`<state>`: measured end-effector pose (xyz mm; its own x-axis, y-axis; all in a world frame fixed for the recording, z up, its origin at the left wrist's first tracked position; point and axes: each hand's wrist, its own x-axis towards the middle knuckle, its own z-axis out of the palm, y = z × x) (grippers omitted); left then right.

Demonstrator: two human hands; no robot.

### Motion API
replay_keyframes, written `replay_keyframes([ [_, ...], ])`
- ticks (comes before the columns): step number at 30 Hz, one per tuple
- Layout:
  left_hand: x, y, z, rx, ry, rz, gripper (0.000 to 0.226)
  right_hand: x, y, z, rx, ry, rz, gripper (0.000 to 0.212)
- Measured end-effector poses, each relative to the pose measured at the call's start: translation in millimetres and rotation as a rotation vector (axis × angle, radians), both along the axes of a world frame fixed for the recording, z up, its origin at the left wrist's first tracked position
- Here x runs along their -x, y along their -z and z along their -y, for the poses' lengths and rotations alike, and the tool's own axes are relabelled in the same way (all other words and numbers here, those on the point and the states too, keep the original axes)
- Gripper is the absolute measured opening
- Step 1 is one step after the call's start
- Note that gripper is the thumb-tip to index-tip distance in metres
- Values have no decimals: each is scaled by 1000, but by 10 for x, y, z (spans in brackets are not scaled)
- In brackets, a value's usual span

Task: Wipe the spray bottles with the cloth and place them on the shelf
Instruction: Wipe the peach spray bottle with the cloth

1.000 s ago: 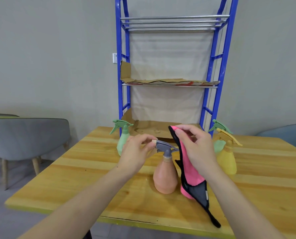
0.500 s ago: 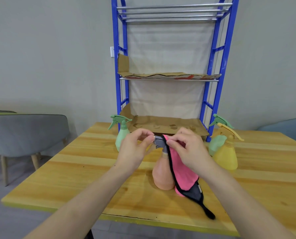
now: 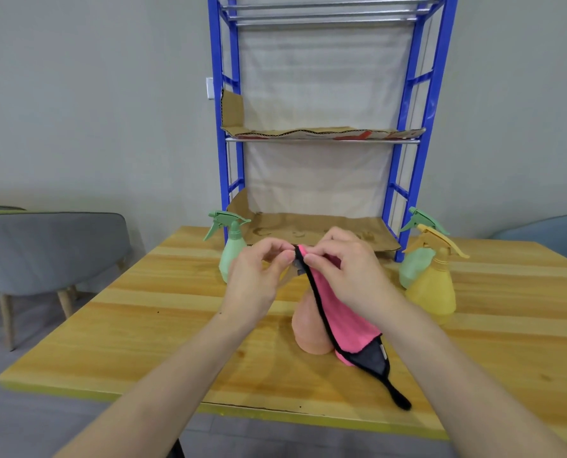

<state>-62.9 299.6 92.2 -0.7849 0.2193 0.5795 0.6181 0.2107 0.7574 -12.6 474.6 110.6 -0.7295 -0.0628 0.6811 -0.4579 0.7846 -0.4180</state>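
Observation:
An orange spray bottle (image 3: pixel 309 328) with a grey trigger head stands on the wooden table (image 3: pixel 163 312) in front of me. My left hand (image 3: pixel 259 276) pinches the bottle's grey head from the left. My right hand (image 3: pixel 348 276) holds a pink cloth (image 3: pixel 341 319) with black edging against the head, so the head is mostly hidden. The cloth hangs down over the bottle's right side. A green bottle (image 3: pixel 230 249) stands at the left of the blue shelf (image 3: pixel 407 160). Another green bottle (image 3: pixel 415 259) and a yellow bottle (image 3: pixel 435 285) stand at its right.
The blue shelf stands at the table's far edge, with cardboard (image 3: pixel 308 226) lining its lower tier and more cardboard (image 3: pixel 321 132) on the middle tier. A grey chair (image 3: pixel 44 252) is at the left, a blue chair (image 3: pixel 553 236) at the right.
My right hand has brought the pink cloth leftward and down onto the orange bottle's trigger head, meeting my left hand there. The camera has tilted down slightly.

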Motion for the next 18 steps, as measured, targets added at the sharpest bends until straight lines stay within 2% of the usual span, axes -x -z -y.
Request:
replay_keyframes([
  [4,72,28,30,43,-28,-52,10,-27,86,-200,12,42,12,11],
  [10,55,21,4,14,-28,-21,8,-112,181,-354,4,90,45,10],
  [15,34,11,2,-14,-37,38,9,-187,132,-420,152,63,189,16],
  [18,26,14,-6,-40,-32,65,11,-237,21,-367,292,42,124,19],
])
